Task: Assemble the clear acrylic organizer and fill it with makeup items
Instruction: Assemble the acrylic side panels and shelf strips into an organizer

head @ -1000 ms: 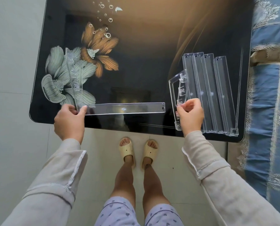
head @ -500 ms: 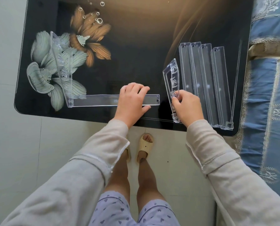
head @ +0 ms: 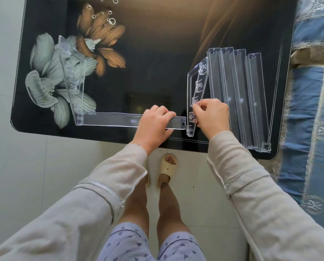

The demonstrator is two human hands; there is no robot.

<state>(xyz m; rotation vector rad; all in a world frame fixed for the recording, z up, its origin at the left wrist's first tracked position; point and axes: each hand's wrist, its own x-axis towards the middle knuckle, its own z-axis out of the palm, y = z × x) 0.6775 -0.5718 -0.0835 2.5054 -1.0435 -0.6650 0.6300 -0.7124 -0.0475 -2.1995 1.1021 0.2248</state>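
Near the surface's (head: 157,53) front edge, the left hand (head: 153,127) is pressing the clear rail (head: 112,120) while the right hand (head: 212,117) is pinching the tilted side panel (head: 192,81) beside its end.

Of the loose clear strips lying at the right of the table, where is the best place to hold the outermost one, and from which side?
Probably its far end, from above, with fingers across the narrow width. The outermost strip lies flat on the table, apart from the other strips, with open glass on its right. The right hand and the side panel crowd the near left.
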